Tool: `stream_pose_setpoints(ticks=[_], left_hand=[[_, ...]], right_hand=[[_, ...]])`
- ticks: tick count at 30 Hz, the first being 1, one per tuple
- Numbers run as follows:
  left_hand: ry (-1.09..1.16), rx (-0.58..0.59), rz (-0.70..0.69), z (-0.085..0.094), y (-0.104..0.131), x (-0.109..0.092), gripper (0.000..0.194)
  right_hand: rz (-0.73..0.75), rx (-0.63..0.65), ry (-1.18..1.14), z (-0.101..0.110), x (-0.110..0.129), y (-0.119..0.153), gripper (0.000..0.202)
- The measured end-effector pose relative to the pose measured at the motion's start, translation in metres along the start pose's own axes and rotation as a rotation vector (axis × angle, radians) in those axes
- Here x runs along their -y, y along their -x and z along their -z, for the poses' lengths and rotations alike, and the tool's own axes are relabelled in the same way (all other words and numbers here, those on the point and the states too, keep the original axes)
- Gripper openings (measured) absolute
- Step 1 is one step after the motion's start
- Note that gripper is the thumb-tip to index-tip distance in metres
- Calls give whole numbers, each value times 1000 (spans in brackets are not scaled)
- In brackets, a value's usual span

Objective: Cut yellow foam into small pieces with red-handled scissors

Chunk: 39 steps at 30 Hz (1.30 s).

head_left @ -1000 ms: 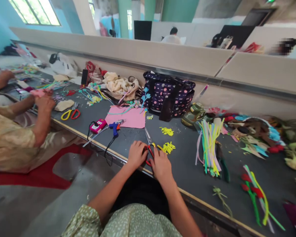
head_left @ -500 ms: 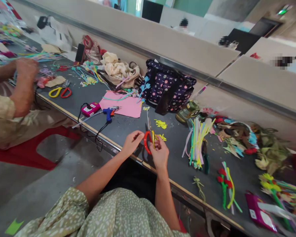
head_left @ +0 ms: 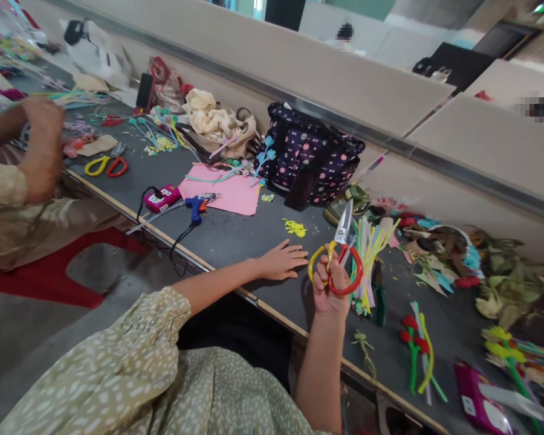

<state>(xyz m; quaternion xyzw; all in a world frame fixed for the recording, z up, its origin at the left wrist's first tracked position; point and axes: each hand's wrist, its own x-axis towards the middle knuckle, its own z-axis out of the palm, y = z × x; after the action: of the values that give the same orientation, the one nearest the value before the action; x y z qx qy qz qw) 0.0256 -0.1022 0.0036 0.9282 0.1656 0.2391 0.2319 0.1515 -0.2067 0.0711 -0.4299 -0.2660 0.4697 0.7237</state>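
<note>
My right hand (head_left: 330, 290) holds a pair of scissors (head_left: 340, 248) with one yellow and one red handle, raised above the grey table (head_left: 236, 241), blades pointing up and away. My left hand (head_left: 281, 261) lies flat on the table with its fingers spread, holding nothing. Yellow paper scraps (head_left: 294, 228) lie just beyond it. A bundle of coloured pipe cleaners (head_left: 367, 260) lies right behind the scissors.
A person sits at the left, hands (head_left: 40, 115) busy near a second pair of scissors (head_left: 105, 167). A pink sheet (head_left: 226, 194), a blue glue gun (head_left: 196, 206), a pink device (head_left: 162, 198), a dotted bag (head_left: 312, 158) and craft flowers (head_left: 417, 350) crowd the table.
My right hand has lifted the scissors off the table and carried them right. My left hand let go of them and came down flat on the table.
</note>
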Motion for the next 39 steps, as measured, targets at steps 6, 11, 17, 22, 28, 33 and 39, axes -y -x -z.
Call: stream_pose_setpoints(ticks=[6,11,17,22,28,33,39], left_hand=[[-1,51,-32,15,-5,31,26],[152,100,-28,51,7,54,22],[249,-154,334,79,-3,82,18],[267,-58,372,76,-22,103,12],[327,65,216,69,-18,108,14],[224,138,115,70,-18,101,22],[66,162,65,67,-16,96,24]], right_hand=[[-41,64,154,-8,9,-25,37],[-43,235,266,-17,-2,-60,33],[-18,369,373,-15,-32,-103,35],[-16,355,332,-3,-54,-114,34],[-54,318,258,18,-57,-115,52],[-128,369,224,25,-51,-117,65],[-277,415,192,25,-54,-113,60]])
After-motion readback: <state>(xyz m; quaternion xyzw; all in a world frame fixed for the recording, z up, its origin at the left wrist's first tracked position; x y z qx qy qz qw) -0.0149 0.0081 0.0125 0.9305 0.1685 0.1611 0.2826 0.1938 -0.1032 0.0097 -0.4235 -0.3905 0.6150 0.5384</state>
